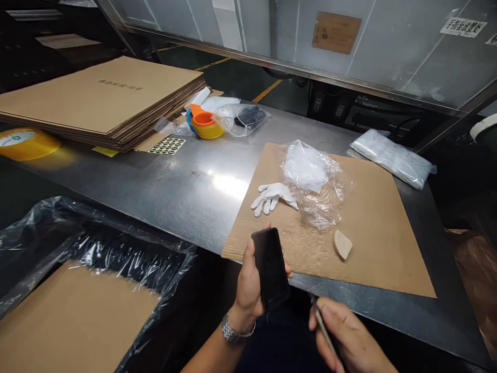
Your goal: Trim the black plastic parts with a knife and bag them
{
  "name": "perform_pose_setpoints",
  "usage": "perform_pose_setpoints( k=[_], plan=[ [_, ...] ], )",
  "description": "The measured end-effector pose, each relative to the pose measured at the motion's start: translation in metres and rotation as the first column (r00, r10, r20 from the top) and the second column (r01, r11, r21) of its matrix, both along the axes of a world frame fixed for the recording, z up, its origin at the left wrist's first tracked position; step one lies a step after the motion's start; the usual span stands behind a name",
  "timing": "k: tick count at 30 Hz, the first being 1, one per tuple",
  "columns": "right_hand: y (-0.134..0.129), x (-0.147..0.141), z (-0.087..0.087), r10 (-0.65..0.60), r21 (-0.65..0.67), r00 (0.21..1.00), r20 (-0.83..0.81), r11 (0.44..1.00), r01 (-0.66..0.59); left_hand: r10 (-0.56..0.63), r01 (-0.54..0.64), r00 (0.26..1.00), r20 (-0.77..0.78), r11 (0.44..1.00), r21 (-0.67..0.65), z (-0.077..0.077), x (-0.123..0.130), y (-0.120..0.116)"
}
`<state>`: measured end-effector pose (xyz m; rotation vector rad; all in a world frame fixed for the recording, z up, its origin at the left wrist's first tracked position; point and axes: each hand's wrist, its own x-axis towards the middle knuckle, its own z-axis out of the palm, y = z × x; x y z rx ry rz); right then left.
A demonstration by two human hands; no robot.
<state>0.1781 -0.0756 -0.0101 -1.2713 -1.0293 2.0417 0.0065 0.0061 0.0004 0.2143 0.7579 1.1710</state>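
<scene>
My left hand (pixel 248 280) holds a black phone (pixel 271 268) in front of the table's near edge, its dark face turned up and the fingers wrapped round its sides. To the right, my right hand (pixel 341 331) grips a slim dark object with a metallic edge (pixel 323 324), seen almost edge-on; its kind is unclear. Beyond the phone, a white glove (pixel 274 198) lies on a cardboard sheet (pixel 373 228). Crumpled clear plastic with white material inside (pixel 306 168) rests beside the glove. A beige wedge-shaped piece (pixel 342 245) sits near the sheet's front edge.
Stacked cardboard sheets (pixel 97 96) and yellow tape (pixel 29 144) occupy the left of the metal table (pixel 186 191). Orange and yellow tape rolls (pixel 205 124), a sticker sheet (pixel 166 145) and a bagged dark item (pixel 250 117) lie nearby. A plastic-wrapped pack (pixel 392 155) is at right; a plastic-lined box (pixel 73 311) stands lower left.
</scene>
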Motion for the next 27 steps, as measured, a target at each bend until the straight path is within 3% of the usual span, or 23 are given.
perform_pose_setpoints(
  k=[1,2,3,5,6,7,8,10,11,12,14,16,17,18,21,27],
  plan=[
    [0.005,0.011,0.000,-0.072,0.086,0.983,0.170,0.995,0.058,-0.014,0.014,1.000,0.008,0.999,-0.034,0.000,0.000,0.001],
    [0.011,0.024,-0.001,-0.163,0.203,0.914,0.371,0.975,0.091,-0.036,0.037,0.999,0.018,0.997,-0.075,0.000,0.000,0.001],
    [0.017,0.039,-0.003,-0.270,0.327,0.776,0.570,0.941,0.088,-0.067,0.071,0.997,0.037,0.990,-0.122,-0.001,0.000,0.001],
    [0.030,0.068,-0.010,-0.447,0.480,0.322,0.834,0.877,-0.026,-0.142,0.163,0.984,0.110,0.963,-0.214,-0.003,0.002,0.000],
    [0.035,0.082,-0.016,-0.490,0.500,0.099,0.866,0.858,-0.120,-0.181,0.214,0.972,0.151,0.945,-0.248,-0.004,0.003,-0.001],
    [0.039,0.093,-0.022,-0.513,0.489,-0.068,0.856,0.845,-0.216,-0.218,0.266,0.957,0.191,0.924,-0.274,-0.006,0.004,-0.002],
    [0.042,0.101,-0.028,-0.530,0.466,-0.182,0.828,0.831,-0.302,-0.252,0.312,0.941,0.225,0.903,-0.294,-0.008,0.006,-0.003],
    [0.043,0.105,-0.036,-0.577,0.446,-0.271,0.771,0.792,-0.418,-0.308,0.385,0.914,0.265,0.864,-0.324,-0.013,0.009,-0.006],
    [0.041,0.101,-0.036,-0.615,0.470,-0.255,0.746,0.758,-0.452,-0.327,0.408,0.905,0.273,0.848,-0.338,-0.016,0.011,-0.007],
    [0.038,0.093,-0.034,-0.659,0.521,-0.186,0.729,0.710,-0.474,-0.342,0.425,0.898,0.275,0.835,-0.349,-0.018,0.012,-0.007],
    [0.029,0.067,-0.020,-0.712,0.666,0.101,0.695,0.584,-0.463,-0.379,0.463,0.882,0.280,0.809,-0.363,-0.021,0.015,-0.009],
    [0.021,0.034,0.001,-0.611,0.776,0.479,0.630,0.486,-0.402,-0.404,0.506,0.856,0.322,0.779,-0.370,-0.022,0.019,-0.012],
    [0.018,0.018,0.011,-0.520,0.790,0.598,0.610,0.460,-0.406,-0.404,0.523,0.843,0.356,0.769,-0.367,-0.021,0.021,-0.013],
    [0.016,0.004,0.020,-0.449,0.799,0.669,0.592,0.433,-0.417,-0.401,0.539,0.828,0.392,0.761,-0.360,-0.020,0.023,-0.014],
    [0.016,-0.022,0.036,-0.334,0.792,0.733,0.592,0.407,-0.455,-0.365,0.530,0.820,0.440,0.774,-0.346,-0.016,0.027,-0.019],
    [0.018,-0.026,0.033,-0.232,0.728,0.735,0.636,0.496,-0.473,-0.314,0.457,0.858,0.407,0.829,-0.323,-0.016,0.032,-0.025]
  ],
)
